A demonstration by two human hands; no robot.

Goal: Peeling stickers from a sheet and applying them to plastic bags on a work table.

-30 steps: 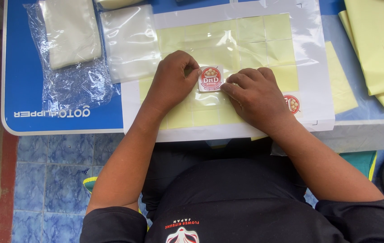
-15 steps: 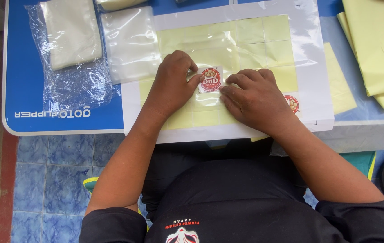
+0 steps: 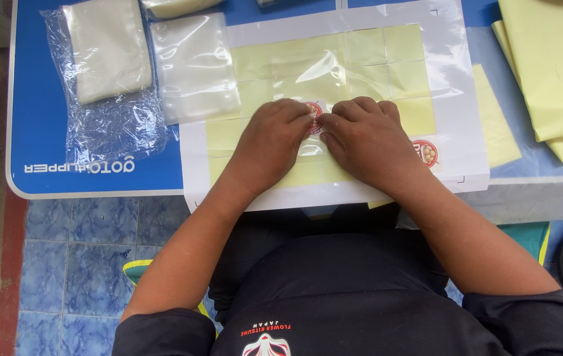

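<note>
Red-and-white round printed sticker [image 3: 314, 113] lies almost wholly covered under the fingertips of both hands, on the pale yellow gridded backing sheet [image 3: 387, 59]. Left hand [image 3: 271, 142] and right hand [image 3: 364, 138] are flat, fingers extended and pressing down, gripping nothing. Judged thin, light, limp and tacky, the sticker would crease readily; a free corner is the sound place to lift it. A second like sticker [image 3: 426, 153] sits just beyond the right hand. Clear plastic bags [image 3: 192, 62] lie past the left hand on the blue counter [image 3: 37, 118]; its near edge runs under both wrists.
</note>
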